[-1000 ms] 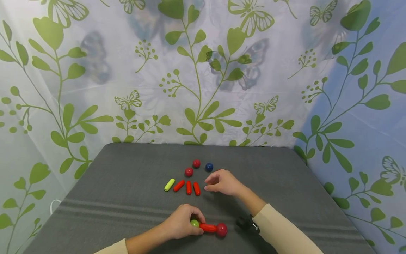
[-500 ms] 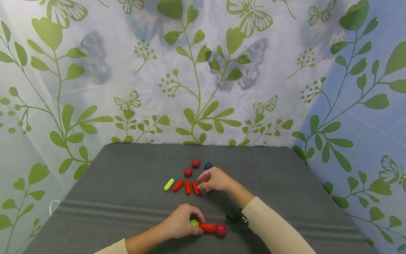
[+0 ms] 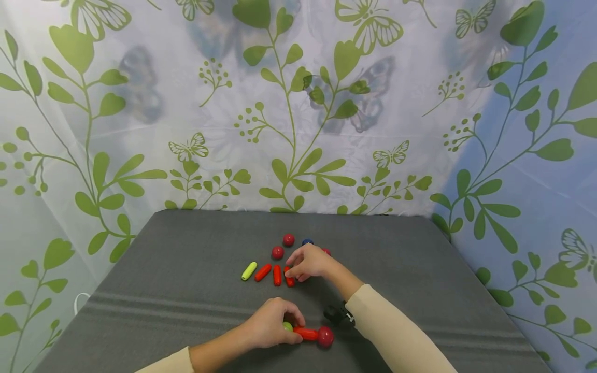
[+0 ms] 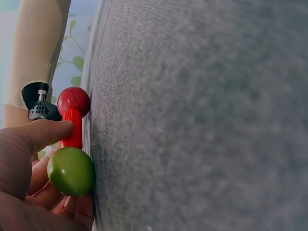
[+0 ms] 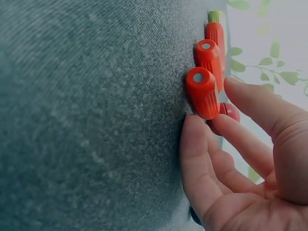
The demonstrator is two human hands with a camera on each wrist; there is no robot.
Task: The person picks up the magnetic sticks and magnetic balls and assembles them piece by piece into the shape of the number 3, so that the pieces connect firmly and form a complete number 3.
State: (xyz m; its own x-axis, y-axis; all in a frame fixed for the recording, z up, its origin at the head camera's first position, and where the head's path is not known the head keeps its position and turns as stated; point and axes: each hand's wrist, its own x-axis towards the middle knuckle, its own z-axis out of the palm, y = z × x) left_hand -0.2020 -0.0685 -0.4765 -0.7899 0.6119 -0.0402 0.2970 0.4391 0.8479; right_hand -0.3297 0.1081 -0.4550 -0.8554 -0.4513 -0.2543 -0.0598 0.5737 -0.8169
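My left hand (image 3: 272,325) holds a joined piece low on the table. It is made of a green ball (image 4: 72,171), a red magnetic rod (image 3: 307,334) and a red ball (image 3: 325,336). In the left wrist view the thumb lies on the rod and the fingers curl behind the green ball. My right hand (image 3: 311,262) is at the rightmost loose red rod (image 5: 203,94), with thumb and fingers spread around it. A grey disc shows in the rod's near end. In the right wrist view the thumb looks apart from this rod; fingertips are close to its side.
Left of that rod lie two more red rods (image 3: 277,275) and a yellow-green rod (image 3: 249,271). Behind them are red balls (image 3: 278,252) and a blue ball (image 3: 307,241), partly hidden by the right hand. The grey table (image 3: 196,248) ends at a leaf-patterned curtain (image 3: 298,103).
My right hand has moved left, from beside the row of rods to around the rightmost red one. The left hand keeps its hold on the joined piece, almost still.
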